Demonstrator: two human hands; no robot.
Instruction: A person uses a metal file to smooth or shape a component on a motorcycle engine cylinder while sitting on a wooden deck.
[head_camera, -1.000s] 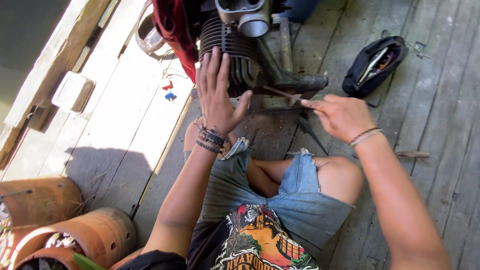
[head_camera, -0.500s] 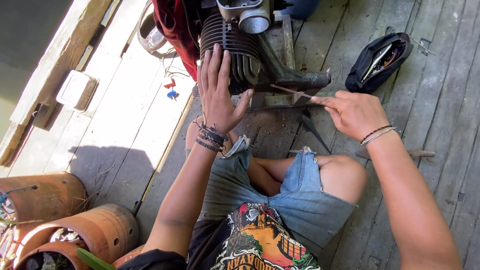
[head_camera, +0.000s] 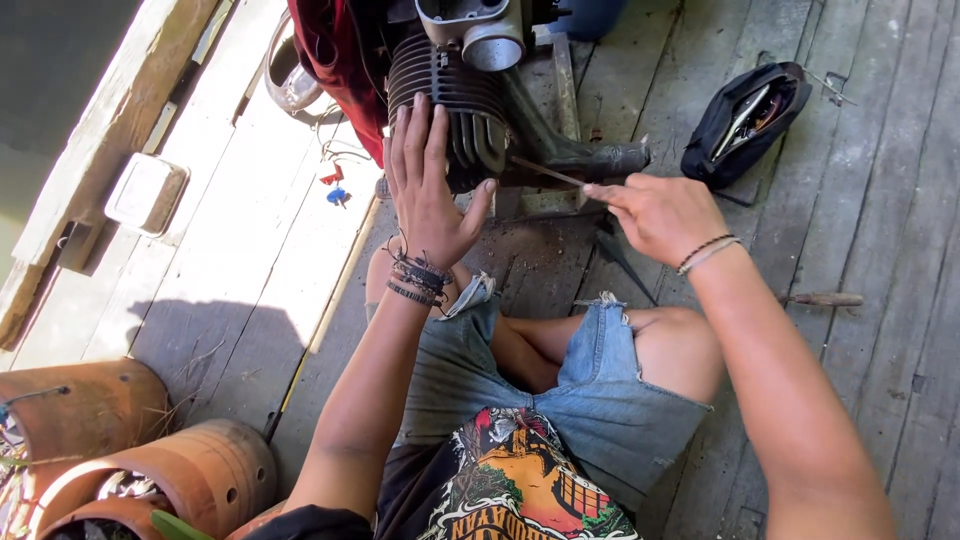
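Engine (head_camera: 455, 95), one, dark and finned, stands on the plank floor (head_camera: 880, 250) just ahead of both hands. Left hand (head_camera: 430, 195) lies flat and open against its fins, holding nothing. Right hand (head_camera: 660, 215) pinches one thin rod (head_camera: 545, 172) whose tip touches the engine's side. Nearby: one black pouch (head_camera: 745, 125), two rusty clay pots (head_camera: 150, 460).

A single head-worn camera looks steeply down from close above the person's lap, facing forward over the knees to the engine (head_camera: 455, 95) on the plank floor (head_camera: 880, 250), both forearms reaching into frame.
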